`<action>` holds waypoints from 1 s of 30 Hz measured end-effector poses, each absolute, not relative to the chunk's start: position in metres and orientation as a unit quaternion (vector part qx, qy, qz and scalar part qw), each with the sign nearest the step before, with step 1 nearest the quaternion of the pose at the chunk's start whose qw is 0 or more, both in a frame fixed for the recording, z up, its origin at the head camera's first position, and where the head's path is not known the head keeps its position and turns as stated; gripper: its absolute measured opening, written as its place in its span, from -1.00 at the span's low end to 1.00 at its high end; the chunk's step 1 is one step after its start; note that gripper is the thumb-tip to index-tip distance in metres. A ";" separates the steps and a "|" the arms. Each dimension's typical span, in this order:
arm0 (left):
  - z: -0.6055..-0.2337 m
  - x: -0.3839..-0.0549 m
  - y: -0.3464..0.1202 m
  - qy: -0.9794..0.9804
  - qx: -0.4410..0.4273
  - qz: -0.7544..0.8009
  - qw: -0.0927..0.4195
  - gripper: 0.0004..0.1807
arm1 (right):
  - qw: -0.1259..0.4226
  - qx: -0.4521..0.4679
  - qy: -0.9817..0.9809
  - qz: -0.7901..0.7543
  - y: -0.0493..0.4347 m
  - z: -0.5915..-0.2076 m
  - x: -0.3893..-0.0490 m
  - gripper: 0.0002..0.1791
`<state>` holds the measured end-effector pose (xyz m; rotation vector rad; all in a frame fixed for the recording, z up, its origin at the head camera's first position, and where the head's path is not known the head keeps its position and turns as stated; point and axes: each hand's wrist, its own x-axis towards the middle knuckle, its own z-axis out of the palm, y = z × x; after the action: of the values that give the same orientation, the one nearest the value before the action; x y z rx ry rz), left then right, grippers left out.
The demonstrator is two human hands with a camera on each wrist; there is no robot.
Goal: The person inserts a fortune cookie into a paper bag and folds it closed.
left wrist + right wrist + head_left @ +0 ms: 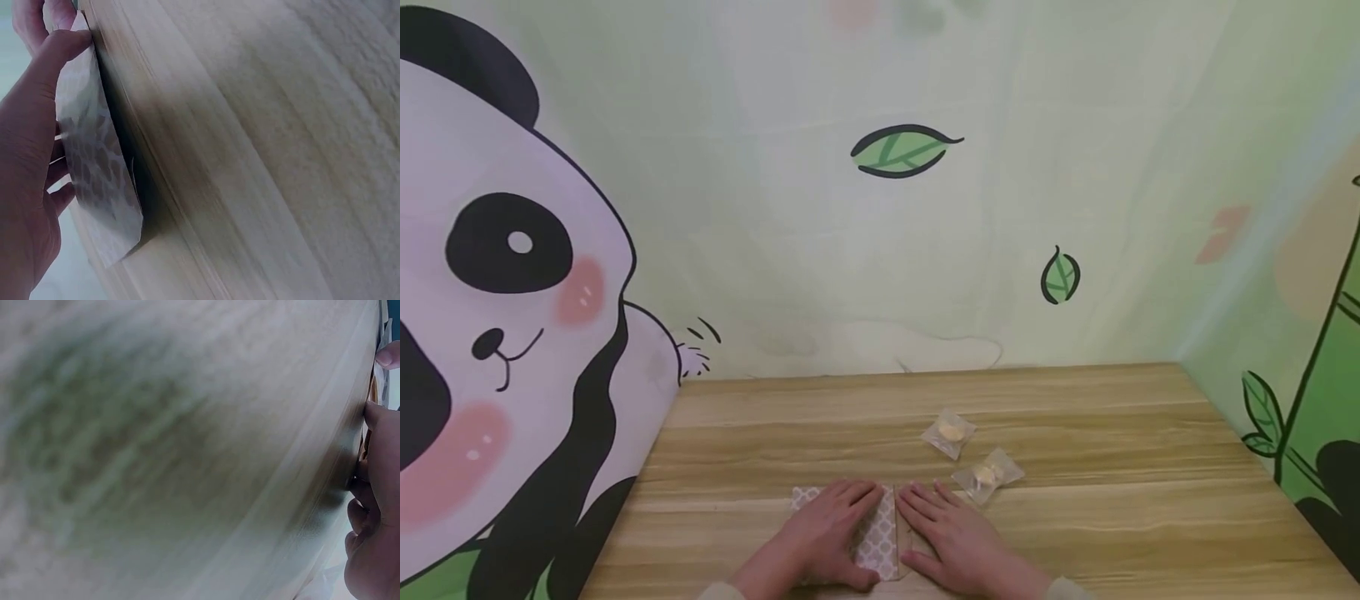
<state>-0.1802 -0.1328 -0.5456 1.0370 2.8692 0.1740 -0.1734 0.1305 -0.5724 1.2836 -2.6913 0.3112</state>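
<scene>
Left hand (827, 533), fingers outstretched, gripping nothing, presses the paper (880, 537) at the table's (722, 467) six o'clock, probably steadying it; right hand (953, 537), equally loose, seemingly flattens its brown part (906, 542). Wrapped sweets (953, 432) sit at one-to-two o'clock, likely clear of the work.

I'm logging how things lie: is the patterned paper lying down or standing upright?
Lying down: the patterned paper lies along the wooden table beneath the left hand, though the left wrist view shows a raised edge.
</scene>
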 end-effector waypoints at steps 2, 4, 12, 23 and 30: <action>-0.546 -0.180 -0.133 0.937 0.342 0.058 0.040 0.21 | 0.062 0.424 -0.898 0.101 0.130 -0.569 -0.173 -0.25; -0.547 -0.180 -0.134 0.936 0.345 0.058 0.037 0.20 | 0.060 0.423 -0.899 0.095 0.130 -0.568 -0.172 -0.26; -0.547 -0.181 -0.136 0.933 0.354 0.060 0.014 0.12 | 0.072 0.426 -0.898 0.087 0.130 -0.571 -0.174 -0.27; -0.540 -0.174 -0.135 0.940 0.331 0.068 0.040 0.27 | 0.098 0.424 -0.898 0.070 0.128 -0.571 -0.177 -0.28; -0.538 -0.175 -0.130 0.937 0.345 0.035 0.033 0.19 | 0.088 0.431 -0.896 0.070 0.127 -0.567 -0.178 -0.32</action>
<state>-0.1746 -0.1297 -0.5376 1.0627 2.8852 0.1067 -0.1776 0.1273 -0.5671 1.2818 -2.6661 0.2076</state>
